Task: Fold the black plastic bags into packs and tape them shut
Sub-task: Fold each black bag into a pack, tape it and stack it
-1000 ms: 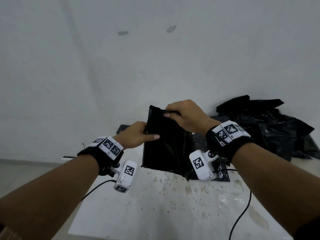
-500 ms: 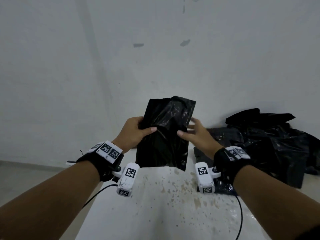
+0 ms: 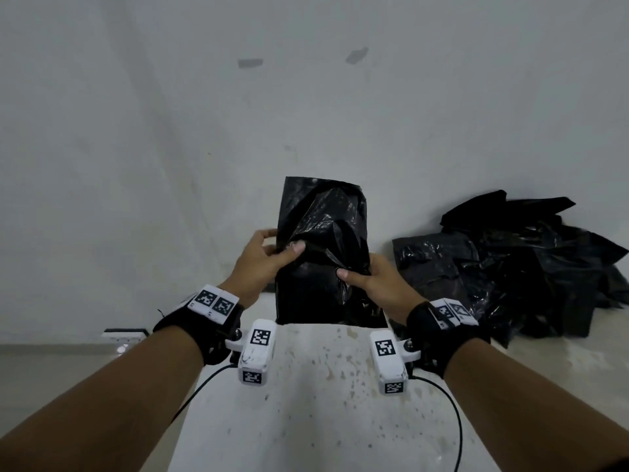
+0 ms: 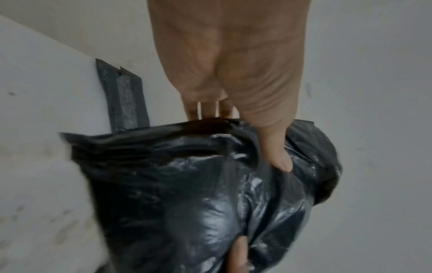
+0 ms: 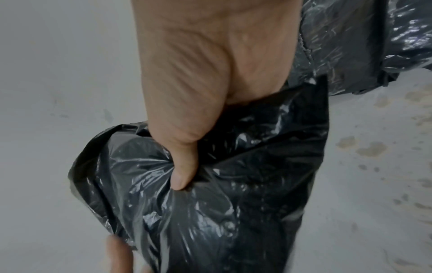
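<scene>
A folded black plastic bag (image 3: 323,253) is held upright in the air above the far end of the white table (image 3: 306,403). My left hand (image 3: 265,257) grips its left edge, thumb on the front and fingers behind. My right hand (image 3: 371,281) pinches its lower right side, thumb pressed into the plastic. In the left wrist view the left thumb (image 4: 278,153) lies on the bag (image 4: 198,194). The right wrist view has the right thumb (image 5: 182,170) dug into the crumpled bag (image 5: 233,184).
A heap of loose black bags (image 3: 510,267) lies at the table's far right against the white wall. A strip of grey tape (image 4: 124,96) sticks to the table edge in the left wrist view. A white power strip (image 3: 122,334) lies on the floor at left.
The right hand went from the bag's top edge down to its lower right side and now pinches it. The bag's top flap stands up. The left hand kept its hold.
</scene>
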{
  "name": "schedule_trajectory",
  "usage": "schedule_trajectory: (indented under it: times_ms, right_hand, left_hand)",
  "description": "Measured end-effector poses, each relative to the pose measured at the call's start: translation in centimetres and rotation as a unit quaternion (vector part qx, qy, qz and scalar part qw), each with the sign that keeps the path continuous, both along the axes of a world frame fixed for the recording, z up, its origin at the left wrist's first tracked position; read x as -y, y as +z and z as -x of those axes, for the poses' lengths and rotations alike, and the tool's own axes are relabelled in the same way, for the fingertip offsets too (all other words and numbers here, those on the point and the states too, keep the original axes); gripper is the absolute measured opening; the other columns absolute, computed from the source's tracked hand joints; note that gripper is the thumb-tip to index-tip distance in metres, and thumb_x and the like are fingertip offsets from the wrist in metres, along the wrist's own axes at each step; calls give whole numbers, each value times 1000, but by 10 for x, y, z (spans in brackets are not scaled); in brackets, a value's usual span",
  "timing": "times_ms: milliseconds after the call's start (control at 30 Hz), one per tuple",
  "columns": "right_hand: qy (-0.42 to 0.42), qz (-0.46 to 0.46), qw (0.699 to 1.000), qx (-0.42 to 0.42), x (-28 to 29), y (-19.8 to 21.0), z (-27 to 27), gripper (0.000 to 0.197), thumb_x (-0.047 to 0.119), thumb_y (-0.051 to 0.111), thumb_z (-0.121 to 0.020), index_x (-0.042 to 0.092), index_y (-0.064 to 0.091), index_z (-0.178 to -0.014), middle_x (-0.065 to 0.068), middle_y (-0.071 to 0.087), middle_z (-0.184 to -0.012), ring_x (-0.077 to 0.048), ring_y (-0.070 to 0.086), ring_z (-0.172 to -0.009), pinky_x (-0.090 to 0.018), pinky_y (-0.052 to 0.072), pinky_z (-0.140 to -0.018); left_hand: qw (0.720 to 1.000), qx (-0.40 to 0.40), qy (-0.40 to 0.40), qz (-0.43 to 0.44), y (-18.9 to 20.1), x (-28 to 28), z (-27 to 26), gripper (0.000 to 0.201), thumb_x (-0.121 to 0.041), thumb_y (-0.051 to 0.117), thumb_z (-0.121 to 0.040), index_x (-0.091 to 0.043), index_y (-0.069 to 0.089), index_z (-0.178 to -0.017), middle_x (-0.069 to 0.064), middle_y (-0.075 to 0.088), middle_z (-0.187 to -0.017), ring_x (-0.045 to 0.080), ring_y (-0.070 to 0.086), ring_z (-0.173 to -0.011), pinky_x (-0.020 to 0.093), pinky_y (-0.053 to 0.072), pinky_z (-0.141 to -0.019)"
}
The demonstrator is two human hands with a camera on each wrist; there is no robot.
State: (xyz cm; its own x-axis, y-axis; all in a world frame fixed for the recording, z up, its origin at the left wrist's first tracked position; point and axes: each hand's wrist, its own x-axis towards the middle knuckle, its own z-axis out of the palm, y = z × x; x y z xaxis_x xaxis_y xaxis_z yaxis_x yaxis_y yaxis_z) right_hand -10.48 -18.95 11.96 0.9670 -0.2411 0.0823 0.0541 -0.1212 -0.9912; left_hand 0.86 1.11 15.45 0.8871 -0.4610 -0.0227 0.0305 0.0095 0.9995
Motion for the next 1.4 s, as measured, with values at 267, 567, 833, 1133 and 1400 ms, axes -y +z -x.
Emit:
schedule_trajectory:
  times_ms: [267,567,833,1133,1400]
  right_hand:
    - [-54,-89,989,-107,-15,-74,27,31,19,70,-91,11,67,-120,-1,73,-113,-17,69,-107,-32,53,-94]
    - [-73,-73,972,-212,-29,-166,65,23,21,63,-97,16,67,-119,3,72,-114,-15,68,-106,-32,53,-92]
    - [-39,-36,958,-282,-46,-195,84,23,28,63,-97,16,67,-117,1,70,-115,-19,67,-104,-40,54,-95]
    - [-110,185,930,-298,-35,-200,66,29,42,66,-91,14,70,-88,0,70,-86,-18,65,-85,-35,51,-81]
    - [-122,197,915,-331,-23,-209,46,17,15,65,-90,20,65,-74,-2,68,-83,-26,66,-89,-38,54,-84]
  left_hand:
    - [982,-7,-139,-131,-94,-13,20,21,-22,73,-87,-15,71,-107,-1,75,-103,12,71,-96,26,54,-85]
    - [962,-94,-122,-226,-183,-39,54,17,-32,72,-88,-19,75,-98,0,76,-99,15,72,-92,36,57,-87]
    - [941,-165,-124,-269,-213,-64,76,23,-33,68,-91,-14,74,-101,8,75,-98,25,71,-93,46,59,-83]
    - [929,-102,-84,-346,-233,-71,60,40,-39,68,-88,0,66,-78,14,69,-84,31,67,-85,46,53,-86]
    - [924,-73,-19,-375,-244,-64,44,28,-25,65,-87,-12,61,-63,20,69,-82,38,67,-85,52,55,-82]
